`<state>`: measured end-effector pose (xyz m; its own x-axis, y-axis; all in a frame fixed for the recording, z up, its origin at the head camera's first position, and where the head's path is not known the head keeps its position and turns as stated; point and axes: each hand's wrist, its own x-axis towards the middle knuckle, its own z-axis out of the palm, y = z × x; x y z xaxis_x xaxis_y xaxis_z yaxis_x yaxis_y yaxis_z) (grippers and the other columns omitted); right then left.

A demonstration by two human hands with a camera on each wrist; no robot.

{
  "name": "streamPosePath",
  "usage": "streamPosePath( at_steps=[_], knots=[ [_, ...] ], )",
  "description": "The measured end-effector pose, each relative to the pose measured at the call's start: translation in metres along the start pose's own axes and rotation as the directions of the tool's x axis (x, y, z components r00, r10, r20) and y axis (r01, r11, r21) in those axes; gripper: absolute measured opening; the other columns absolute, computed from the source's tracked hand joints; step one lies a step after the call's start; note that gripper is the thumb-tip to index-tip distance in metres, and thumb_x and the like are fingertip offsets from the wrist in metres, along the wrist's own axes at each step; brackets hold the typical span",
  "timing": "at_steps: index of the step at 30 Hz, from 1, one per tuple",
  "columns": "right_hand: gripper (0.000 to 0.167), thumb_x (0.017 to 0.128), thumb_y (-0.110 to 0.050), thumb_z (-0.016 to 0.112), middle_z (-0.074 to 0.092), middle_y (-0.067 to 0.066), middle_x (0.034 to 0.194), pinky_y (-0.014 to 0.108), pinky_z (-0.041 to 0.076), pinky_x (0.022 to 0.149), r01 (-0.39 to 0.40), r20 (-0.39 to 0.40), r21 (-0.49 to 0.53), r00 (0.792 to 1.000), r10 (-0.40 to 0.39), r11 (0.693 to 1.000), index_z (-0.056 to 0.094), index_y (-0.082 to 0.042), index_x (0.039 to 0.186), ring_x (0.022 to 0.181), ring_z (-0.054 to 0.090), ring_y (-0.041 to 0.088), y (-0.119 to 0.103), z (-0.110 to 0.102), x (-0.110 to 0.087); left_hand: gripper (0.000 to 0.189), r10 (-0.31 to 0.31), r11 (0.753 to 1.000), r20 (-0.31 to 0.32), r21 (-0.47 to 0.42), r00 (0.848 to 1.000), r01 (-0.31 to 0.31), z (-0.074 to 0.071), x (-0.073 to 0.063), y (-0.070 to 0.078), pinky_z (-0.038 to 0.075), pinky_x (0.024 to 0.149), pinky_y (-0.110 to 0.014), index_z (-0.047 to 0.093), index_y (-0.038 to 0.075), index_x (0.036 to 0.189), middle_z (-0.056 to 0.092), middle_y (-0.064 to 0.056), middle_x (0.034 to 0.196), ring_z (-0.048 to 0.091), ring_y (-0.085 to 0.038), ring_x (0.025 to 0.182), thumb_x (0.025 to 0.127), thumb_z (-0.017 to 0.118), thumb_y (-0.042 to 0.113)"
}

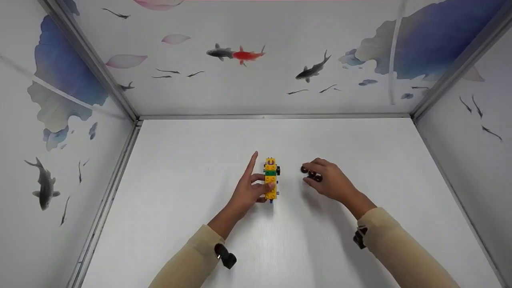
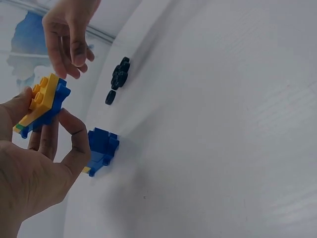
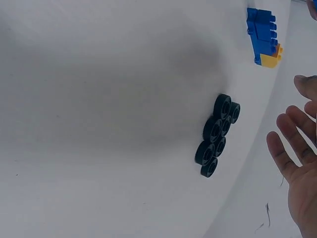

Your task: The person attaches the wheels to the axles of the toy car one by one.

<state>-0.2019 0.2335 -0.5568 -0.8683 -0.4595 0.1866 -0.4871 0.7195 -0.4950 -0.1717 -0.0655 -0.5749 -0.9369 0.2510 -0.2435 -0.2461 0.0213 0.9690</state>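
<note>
My left hand [image 1: 245,197] pinches a building-block car [image 1: 271,179], with the thumb on its top and the index finger stretched out. Yellow studded bricks and a green one sit on its blue base [image 2: 60,96]; in the head view a black wheel [image 1: 278,171] shows at its right side. Below it in the left wrist view, a second blue block piece [image 2: 101,145] with a bit of yellow stands on the table. My right hand [image 1: 334,180] hovers over several black toy wheels [image 3: 213,130]. Its fingers [image 3: 281,151] are spread and apart from the wheels.
A white table [image 1: 192,152] lies under both hands. Walls printed with fish and blue leaves enclose it at the back [image 1: 264,96], left and right, with metal rails [image 1: 224,117] along the edges.
</note>
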Motion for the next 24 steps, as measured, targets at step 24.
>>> streamPosePath(
  at_steps=[24],
  knots=[
    [0.046, 0.097, -0.009, 0.084, 0.068, 0.021, 0.128, 0.056, 0.062, 0.101, -0.155, 0.06, -0.105, 0.985, 0.162, 0.982, 0.072, 0.001, 0.14, 0.119, 0.069, 0.039, 0.044, 0.002, -0.023, 0.069, 0.011, 0.999, 0.057, -0.04, 0.998, -0.009, -0.004, -0.005, 0.001, 0.07, 0.078, -0.036, 0.052, 0.047, 0.159, 0.059, -0.016, 0.137, 0.078, -0.029, 0.105, 0.103, 0.08, 0.017]
  ],
)
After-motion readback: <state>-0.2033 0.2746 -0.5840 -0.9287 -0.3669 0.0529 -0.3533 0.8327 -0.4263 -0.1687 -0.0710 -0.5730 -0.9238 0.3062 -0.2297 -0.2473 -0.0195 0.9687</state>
